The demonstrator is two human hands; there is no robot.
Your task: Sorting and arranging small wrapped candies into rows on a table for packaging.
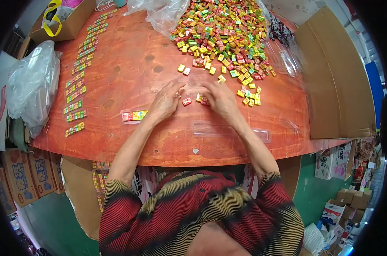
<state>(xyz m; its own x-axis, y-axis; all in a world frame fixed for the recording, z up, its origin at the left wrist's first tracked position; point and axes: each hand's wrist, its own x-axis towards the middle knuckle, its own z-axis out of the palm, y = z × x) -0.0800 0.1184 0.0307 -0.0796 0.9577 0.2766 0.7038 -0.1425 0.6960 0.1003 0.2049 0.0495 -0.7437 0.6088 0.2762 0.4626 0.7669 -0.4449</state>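
Small block-shaped wrapped candies in red, yellow and green lie around my hands on the reddish wooden table point(133, 77). My left hand point(165, 101) has its fingers curled, with a small candy point(177, 94) showing at the fingertips. Fingers bent down, my right hand point(222, 100) closes over a yellow candy point(199, 97) and a red candy point(205, 102), partly hiding them. Between both hands rests a loose red candy point(186, 102). Left of my left forearm, a narrow clear plastic tray point(124, 122) holds a row of candies. Another clear tray point(262, 135) lies under my right forearm.
A large candy pile point(227, 32) covers the far side, with loose candies point(250, 94) spilling nearer. Short candy rows point(76, 91) line the table's left. Clear plastic bags point(35, 81) hang at the left edge; a tall cardboard box point(336, 81) stands right.
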